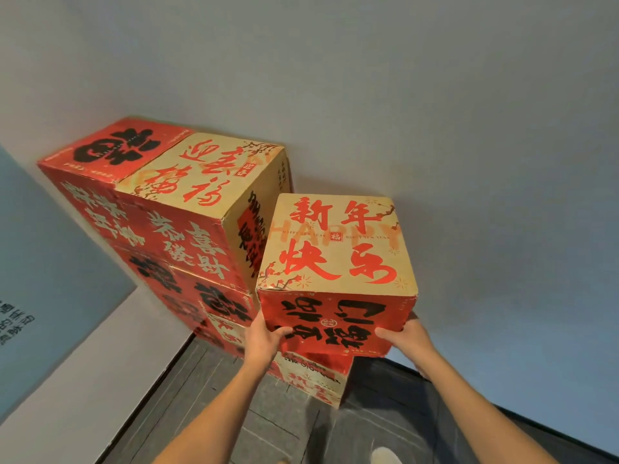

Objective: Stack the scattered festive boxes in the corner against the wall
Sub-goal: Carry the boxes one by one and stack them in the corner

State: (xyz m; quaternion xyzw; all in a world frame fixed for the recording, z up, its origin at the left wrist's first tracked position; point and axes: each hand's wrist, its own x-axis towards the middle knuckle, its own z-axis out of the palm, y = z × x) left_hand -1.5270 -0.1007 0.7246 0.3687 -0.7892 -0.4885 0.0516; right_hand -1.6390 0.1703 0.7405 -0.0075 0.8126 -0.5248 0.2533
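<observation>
Both hands, left hand (pixel 264 339) and right hand (pixel 407 336), clasp the festive box (pixel 335 262) between them, fingers (pixel 283 330) curled onto its red front.

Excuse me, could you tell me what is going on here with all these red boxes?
A person is stacking festive boxes in a corner. Both hands, the left hand and the right hand, hold one box by its lower sides, over a lower box that stands on the floor. To its left a taller stack of boxes already stands against the wall.

2 bare forearms (pixel 214 406), no sleeves.
</observation>
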